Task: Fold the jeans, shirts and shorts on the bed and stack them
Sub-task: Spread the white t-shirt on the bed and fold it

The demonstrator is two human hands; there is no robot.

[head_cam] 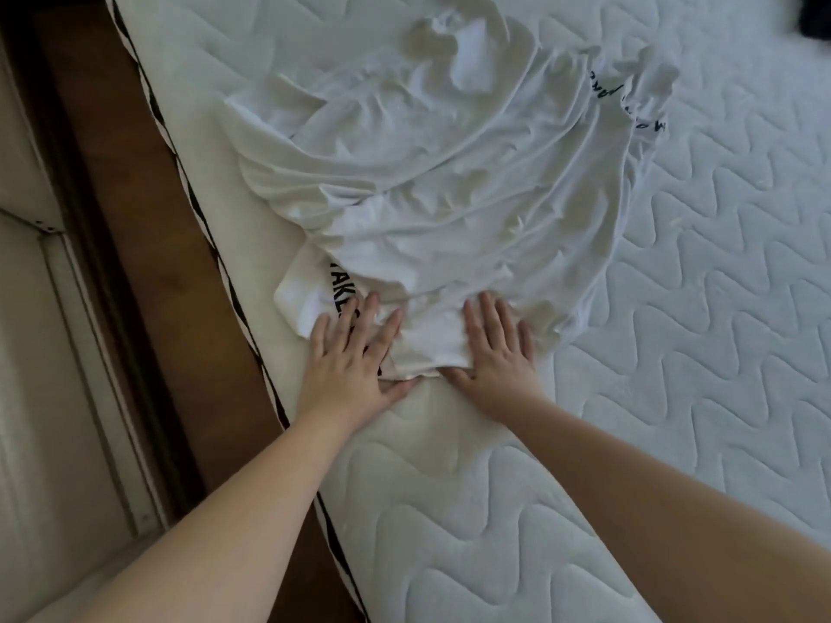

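Bare forearms reach in from the near edge, both leading to the closest hem of a white shirt [440, 195] spread on the bed. At the near edge of that cloth the left hand [355, 357] lies palm down, fingers straight and slightly fanned, pressing on the hem where black lettering runs across a folded-out corner. Just beside it, the right hand [497, 353] also rests flat, fingers extended and together, thumb tucked at the fabric's edge; neither hand grasps anything, both simply press the cloth against the quilted mattress [719, 308]. Between the two hands a small flap of the hem lies smoothed.

Beyond the hands the shirt fans out wide, heavily wrinkled, with long creases curving across its body. Its far part bunches up near the collar, and more black print shows on the right-hand edge, too crumpled to read.

Left of the mattress, a brown wooden bed frame [135, 209] runs alongside it. At the far right corner something dark [814, 15] lies on the bed, too cropped to identify.
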